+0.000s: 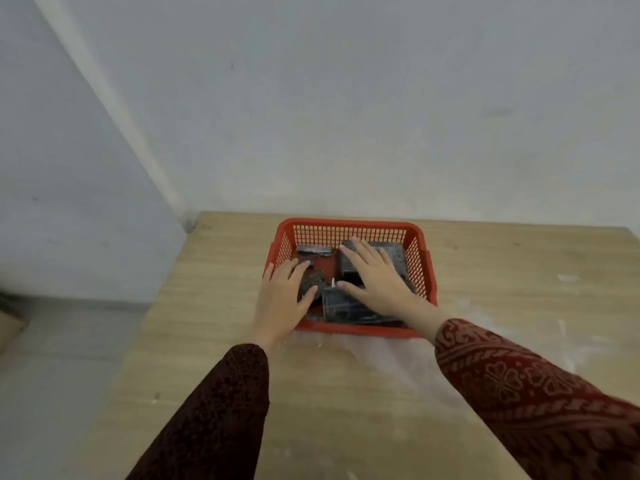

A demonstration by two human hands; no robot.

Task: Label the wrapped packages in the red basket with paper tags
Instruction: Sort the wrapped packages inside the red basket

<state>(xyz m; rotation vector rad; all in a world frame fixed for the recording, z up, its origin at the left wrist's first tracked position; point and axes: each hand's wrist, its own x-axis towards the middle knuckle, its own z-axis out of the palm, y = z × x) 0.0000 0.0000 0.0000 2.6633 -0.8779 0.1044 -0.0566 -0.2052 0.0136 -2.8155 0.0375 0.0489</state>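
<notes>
Broadly, the upper half of the frame is one pale wall (pixel 346 98), with a second wall face running down the left side. Below it, filling the lower middle and right, lies one wooden table (pixel 214 306), its light top smudged with whitish marks to the right of and below the basket. A strip of grey floor (pixel 52 358) shows at lower left.

Two arms reach in from the bottom edge, both in dark red patterned sleeves (pixel 540 386); the one at lower right shows its floral pattern plainly, the one at lower centre is in shadow.

One red basket (pixel 349 226) of plastic mesh stands on the table just right of the frame's centre, its far side close to the wall. Inside it lie dark wrapped packages; four can be counted, though they overlap and blur, so the count is not sure. The largest (pixel 394 254) sits in the upper right of the basket, another flat one (pixel 343 306) lies along the near side, a slim one (pixel 314 250) rests at the far left, and a small rounded one (pixel 313 282) is at centre left.

The right hand (pixel 375 278) lies palm down over the large package, fingers spread and flat, gripping nothing. The left hand (pixel 282 296) crosses the basket's left rim, its fingers curled loosely on the small rounded package; whether it actually grips cannot be told. A small white sliver shows between the hands, too small to identify.
</notes>
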